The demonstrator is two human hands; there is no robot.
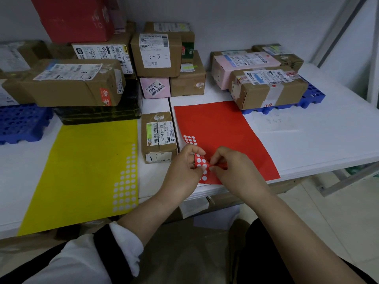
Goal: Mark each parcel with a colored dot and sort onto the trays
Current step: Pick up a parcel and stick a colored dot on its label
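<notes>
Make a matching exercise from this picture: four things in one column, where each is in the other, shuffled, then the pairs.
1. yellow sticker sheet
2. red sticker sheet
3. small brown parcel
4. right blue tray

A. carrying parcels
B. corner pinched by left hand and right hand
C. flat at the left, not held
D. between the two sheets

Pairs: 1-C, 2-B, 3-D, 4-A.

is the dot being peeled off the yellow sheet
No, both the left hand and right hand pinch the lifted corner of the red sheet; the yellow sheet lies untouched.
</notes>
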